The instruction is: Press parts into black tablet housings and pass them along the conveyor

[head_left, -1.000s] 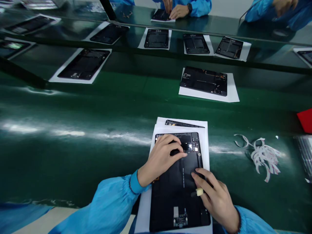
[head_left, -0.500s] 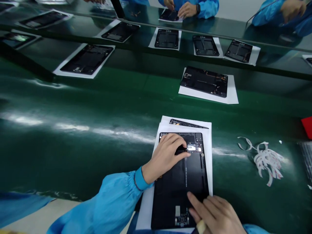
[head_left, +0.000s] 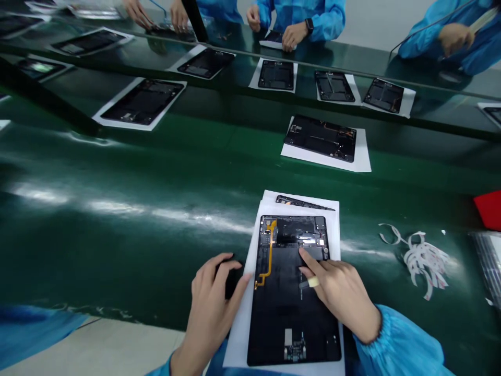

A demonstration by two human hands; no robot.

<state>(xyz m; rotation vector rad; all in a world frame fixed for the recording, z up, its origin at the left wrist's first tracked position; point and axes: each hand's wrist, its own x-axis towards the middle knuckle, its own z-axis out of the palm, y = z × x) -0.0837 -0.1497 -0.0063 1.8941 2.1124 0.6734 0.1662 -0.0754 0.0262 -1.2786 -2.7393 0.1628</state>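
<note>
An opened tablet (head_left: 274,313) lies on a white foam sheet (head_left: 238,334), its dark inside facing up. An orange flex cable (head_left: 270,250) runs down its upper left part, and a small circuit board (head_left: 294,349) sits at its near end. Beside the tablet's left edge is my left hand (head_left: 213,295), fingers curved and apart, with nothing in it. My right hand (head_left: 342,290) rests over the tablet's right side, its index fingertip touching near the top middle. Under its curled fingers it holds a small cream-and-dark tool (head_left: 313,282), mostly hidden.
Curled white adhesive liner strips (head_left: 426,261) lie in a pile to the right. Beyond my work is another open tablet (head_left: 321,138) on white foam. Several more line a raised shelf (head_left: 235,96). Co-workers' hands (head_left: 293,36) are across the bench. A red object (head_left: 488,209) stands at far right.
My left hand has moved off the tablet's top, down and left, uncovering the orange cable. My right hand has moved up the tablet from its near end. The view has shifted slightly.
</note>
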